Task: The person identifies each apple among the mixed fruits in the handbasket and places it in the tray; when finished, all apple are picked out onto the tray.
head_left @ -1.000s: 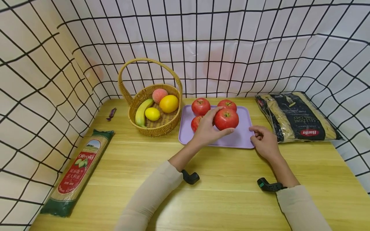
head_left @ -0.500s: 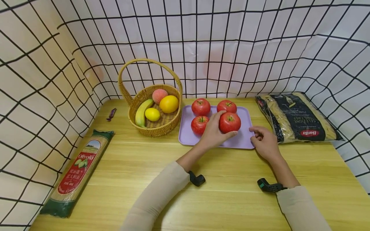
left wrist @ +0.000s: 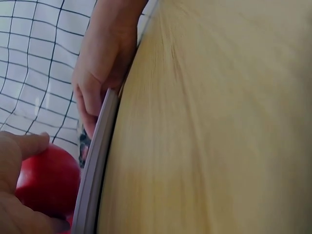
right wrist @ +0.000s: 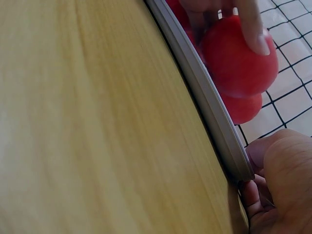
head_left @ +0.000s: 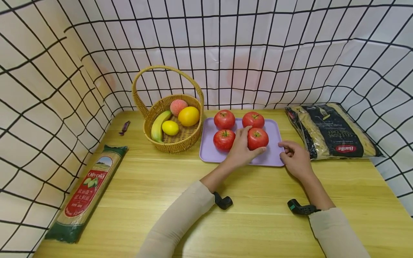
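Observation:
My left hand [head_left: 241,148] holds a red apple [head_left: 258,139] at the front right of a lilac tray [head_left: 272,157], fingers on its left side and thumb along its near side. The left wrist view shows the same apple [left wrist: 51,180] between thumb and fingers. Three other red apples share the tray: one at the back left [head_left: 224,119], one at the back right [head_left: 253,119], one at the front left [head_left: 224,140]. My right hand [head_left: 297,159] pinches the tray's right edge; in the right wrist view its thumb [right wrist: 265,148] is at the rim with curled fingers below.
Left of the tray stands a wicker basket [head_left: 174,147] holding a banana, a lemon, an orange and a peach. A black pasta bag [head_left: 335,130] lies at the right. A spaghetti packet [head_left: 87,193] and a wrapped candy [head_left: 124,128] lie on the left. Grid-patterned cloth surrounds the table.
The left hand has lowered its apple and brought it slightly right and toward me, into the tray's front right. The front-left apple is now more exposed. The right hand has stayed put.

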Demonstrator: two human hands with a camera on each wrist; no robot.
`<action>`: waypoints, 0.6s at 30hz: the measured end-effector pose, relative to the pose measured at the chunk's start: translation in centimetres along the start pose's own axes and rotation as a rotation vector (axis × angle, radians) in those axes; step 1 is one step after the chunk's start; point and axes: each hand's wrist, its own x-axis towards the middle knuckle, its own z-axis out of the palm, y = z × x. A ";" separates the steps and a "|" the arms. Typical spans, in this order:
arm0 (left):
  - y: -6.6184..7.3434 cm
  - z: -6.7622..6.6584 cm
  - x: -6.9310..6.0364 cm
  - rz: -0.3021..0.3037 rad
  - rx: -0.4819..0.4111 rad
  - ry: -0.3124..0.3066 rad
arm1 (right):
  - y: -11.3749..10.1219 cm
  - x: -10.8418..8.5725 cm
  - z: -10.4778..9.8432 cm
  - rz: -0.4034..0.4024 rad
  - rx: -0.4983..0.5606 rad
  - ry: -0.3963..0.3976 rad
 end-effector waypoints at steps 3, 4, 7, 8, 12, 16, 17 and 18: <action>-0.1 0.3 0.0 -0.007 0.030 -0.003 | 0.0 0.0 0.0 0.000 -0.003 -0.002; -0.2 0.4 0.0 -0.010 0.045 -0.005 | 0.1 0.0 0.0 0.000 -0.004 -0.004; -0.2 0.6 -0.1 -0.020 0.084 -0.013 | 0.3 0.0 0.0 0.002 -0.010 -0.005; -0.2 0.6 -0.1 -0.023 0.096 -0.016 | 0.3 0.0 0.0 0.004 -0.012 -0.003; -0.1 0.5 -0.2 -0.024 0.113 -0.021 | 0.5 0.1 0.1 0.006 -0.021 0.003; 0.1 0.2 -0.2 -0.017 0.117 -0.031 | 0.4 0.1 0.1 0.005 -0.018 0.004; 0.1 0.2 -0.2 -0.014 0.118 -0.034 | 0.4 0.1 0.1 0.005 -0.016 0.004; 0.2 0.1 -0.2 -0.010 0.118 -0.039 | 0.3 0.1 0.1 0.005 -0.015 0.005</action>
